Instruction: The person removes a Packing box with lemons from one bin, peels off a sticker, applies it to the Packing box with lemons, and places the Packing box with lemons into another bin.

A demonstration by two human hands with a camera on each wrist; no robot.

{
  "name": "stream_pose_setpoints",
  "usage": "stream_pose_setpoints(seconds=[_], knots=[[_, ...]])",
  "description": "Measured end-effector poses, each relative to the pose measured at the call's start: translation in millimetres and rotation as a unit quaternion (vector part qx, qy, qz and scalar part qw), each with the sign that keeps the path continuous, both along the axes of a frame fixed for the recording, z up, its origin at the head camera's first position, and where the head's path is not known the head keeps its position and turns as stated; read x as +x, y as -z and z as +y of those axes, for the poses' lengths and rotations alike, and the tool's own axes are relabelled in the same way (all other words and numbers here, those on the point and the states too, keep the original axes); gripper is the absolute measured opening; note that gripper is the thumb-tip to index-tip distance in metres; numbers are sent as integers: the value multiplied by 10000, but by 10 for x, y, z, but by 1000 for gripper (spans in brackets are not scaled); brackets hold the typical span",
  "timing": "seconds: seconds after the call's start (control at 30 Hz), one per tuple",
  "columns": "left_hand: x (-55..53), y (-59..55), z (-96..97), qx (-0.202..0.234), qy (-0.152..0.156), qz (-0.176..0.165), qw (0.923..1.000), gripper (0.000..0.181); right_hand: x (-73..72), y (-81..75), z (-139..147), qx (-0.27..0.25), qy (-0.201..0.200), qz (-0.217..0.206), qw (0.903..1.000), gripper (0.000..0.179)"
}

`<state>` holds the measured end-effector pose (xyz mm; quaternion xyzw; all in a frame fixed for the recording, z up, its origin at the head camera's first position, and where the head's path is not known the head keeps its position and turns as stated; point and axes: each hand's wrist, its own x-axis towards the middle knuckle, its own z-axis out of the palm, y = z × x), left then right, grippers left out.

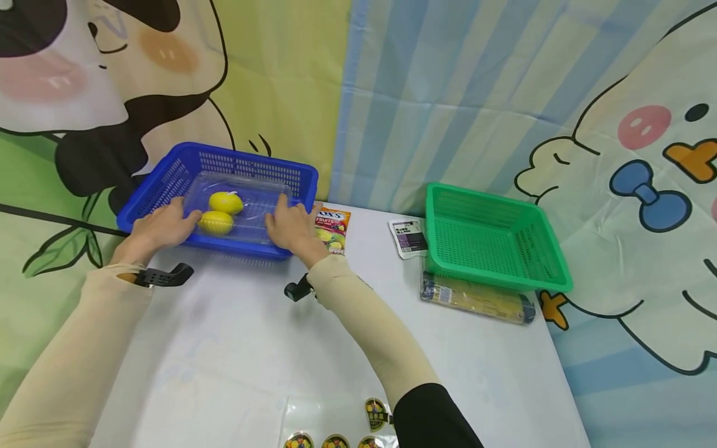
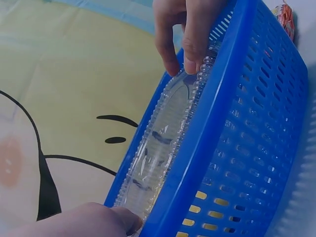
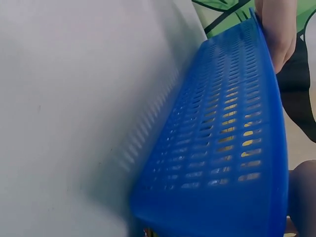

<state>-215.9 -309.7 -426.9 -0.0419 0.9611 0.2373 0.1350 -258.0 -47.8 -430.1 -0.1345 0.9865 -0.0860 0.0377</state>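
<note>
In the head view, a clear plastic box lies inside the blue basket. Two yellow lemons show at its left part; I cannot tell whether they are in it or under it. My left hand grips the box's left end, its thumb over the near corner. At the opposite end my right hand holds the box, fingers spread to the far side. The left wrist view shows the right hand's fingertips on the ridged plastic edge. Basket wall hides most of the box in the right wrist view.
Right of the basket lies a colourful fruit sweets packet. A green basket stands farther right, beside a white-and-black pouch and a long pack of noodles. Round stickers on a clear sheet lie at the front. Printed curtains hang behind.
</note>
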Motion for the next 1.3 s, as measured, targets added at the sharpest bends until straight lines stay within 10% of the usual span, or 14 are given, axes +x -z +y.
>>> stream_pose_setpoints(seconds=[0.53,1.3], knots=[[31,-46,-29,384,-231,228,9987,95,24,-103,52,-1048,141,-38,9944,65],[176,-475,14,524,-390,941,9934,91,101,-605,228,-2034,-226,38,9788,64]])
